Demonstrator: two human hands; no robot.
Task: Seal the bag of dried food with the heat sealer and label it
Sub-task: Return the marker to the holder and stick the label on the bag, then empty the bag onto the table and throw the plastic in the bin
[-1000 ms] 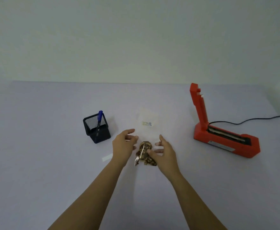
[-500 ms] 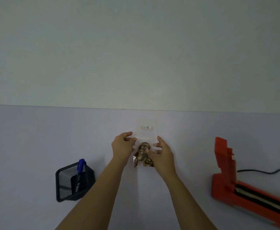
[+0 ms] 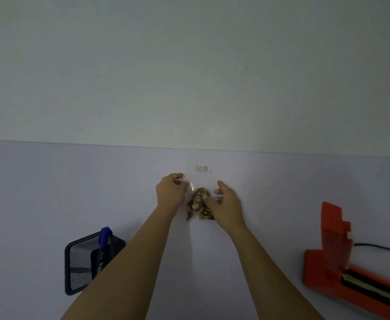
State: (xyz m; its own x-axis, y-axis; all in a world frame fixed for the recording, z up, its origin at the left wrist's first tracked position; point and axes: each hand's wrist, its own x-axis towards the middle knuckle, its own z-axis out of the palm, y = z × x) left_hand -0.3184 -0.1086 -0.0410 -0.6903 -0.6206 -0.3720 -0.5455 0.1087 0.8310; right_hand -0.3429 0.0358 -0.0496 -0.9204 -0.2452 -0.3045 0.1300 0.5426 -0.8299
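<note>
Both hands on clear bag (image 3: 198, 200) of dried food on desk (image 3: 50, 192) — left hand (image 3: 169, 189) grip pinching bag edge, right hand (image 3: 225, 204) grip closed on it.

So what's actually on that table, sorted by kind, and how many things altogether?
Clear bag of dried food: 1, with a small printed label at its far end
Red heat sealer, lid raised: 1
Black mesh pen holder: 1
Blue pen in the holder: 1
Total: 4 things, plus the left hand and right hand at the bag.
</note>
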